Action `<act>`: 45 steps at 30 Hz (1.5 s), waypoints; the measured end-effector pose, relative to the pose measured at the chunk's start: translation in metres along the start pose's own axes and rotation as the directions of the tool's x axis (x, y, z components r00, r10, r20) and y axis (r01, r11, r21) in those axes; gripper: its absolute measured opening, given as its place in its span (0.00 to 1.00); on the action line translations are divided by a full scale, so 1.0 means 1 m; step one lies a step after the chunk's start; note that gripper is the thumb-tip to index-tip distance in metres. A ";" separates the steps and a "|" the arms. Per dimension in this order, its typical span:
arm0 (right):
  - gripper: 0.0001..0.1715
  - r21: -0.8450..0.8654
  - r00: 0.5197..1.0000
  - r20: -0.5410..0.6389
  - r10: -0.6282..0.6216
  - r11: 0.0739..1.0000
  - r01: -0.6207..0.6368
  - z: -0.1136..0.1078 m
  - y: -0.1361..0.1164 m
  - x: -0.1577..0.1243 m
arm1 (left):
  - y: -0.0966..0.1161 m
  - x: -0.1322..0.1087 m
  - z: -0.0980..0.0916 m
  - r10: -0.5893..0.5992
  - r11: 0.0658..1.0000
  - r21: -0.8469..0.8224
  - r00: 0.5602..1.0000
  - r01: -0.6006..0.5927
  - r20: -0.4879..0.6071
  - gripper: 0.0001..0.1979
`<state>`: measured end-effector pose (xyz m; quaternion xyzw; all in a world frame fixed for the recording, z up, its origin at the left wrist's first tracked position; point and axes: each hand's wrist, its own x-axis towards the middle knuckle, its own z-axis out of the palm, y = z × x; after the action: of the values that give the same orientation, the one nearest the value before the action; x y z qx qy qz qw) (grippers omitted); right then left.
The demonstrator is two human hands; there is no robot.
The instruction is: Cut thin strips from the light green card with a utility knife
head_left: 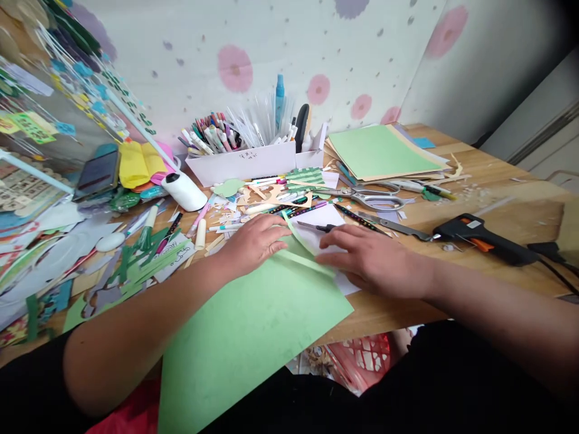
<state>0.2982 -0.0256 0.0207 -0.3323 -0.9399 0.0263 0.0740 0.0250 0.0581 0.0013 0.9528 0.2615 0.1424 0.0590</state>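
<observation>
Green sheet (253, 331) on near side of pen box (242, 164). L hand (253, 242), same side, fingers close tog. at sheet; R hand (377, 258), right of box, loosely curled by knife (322, 228); can't tell if either's gripping. Prob. best: sheet flat, L fingertips clear of knife.

The left hand (256, 241) lies palm down, fingers together and pointing toward the right hand (362, 256), just beside it, back upward, fingers slightly bent. Behind each hand stretches a bare forearm, left (145, 328) and right (497, 304), spreading apart.
</observation>
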 end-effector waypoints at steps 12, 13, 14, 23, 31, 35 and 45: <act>0.19 0.182 0.990 0.001 0.141 0.973 -0.139 0.020 -0.010 -0.005 | 0.020 -0.024 -0.001 0.029 0.996 -0.083 0.991 -0.019 0.130 0.12; 0.19 0.171 0.980 -0.017 0.196 0.967 -0.191 0.021 -0.010 -0.005 | 0.021 -0.024 0.000 0.026 0.996 -0.085 0.992 -0.015 0.121 0.08; 0.19 0.162 0.970 -0.031 0.242 0.959 -0.234 0.023 -0.011 -0.004 | 0.023 -0.024 0.001 0.025 0.996 -0.082 0.993 -0.015 0.119 0.05; 0.13 0.081 0.949 0.046 0.311 0.946 -0.313 0.017 -0.016 0.003 | 0.034 -0.026 0.002 0.044 0.994 0.093 0.987 -0.059 0.155 0.04; 0.11 0.062 0.931 0.047 0.363 0.929 -0.365 0.021 -0.014 0.008 | 0.048 -0.024 0.006 0.034 0.967 0.251 0.998 -0.045 0.047 0.11; 0.11 0.121 0.938 0.044 0.345 0.930 -0.348 0.021 -0.014 0.008 | 0.050 -0.017 0.003 -0.004 0.963 0.269 1.000 0.004 -0.001 0.16; 0.19 0.178 0.932 0.067 0.357 0.915 -0.363 0.020 -0.023 0.008 | 0.047 -0.008 0.009 -0.189 0.953 0.265 0.974 0.150 0.128 0.15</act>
<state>0.2743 -0.0384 0.0045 -0.4906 -0.8572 0.1331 0.0832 0.0438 0.0131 -0.0006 0.9345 0.3534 0.0293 -0.0313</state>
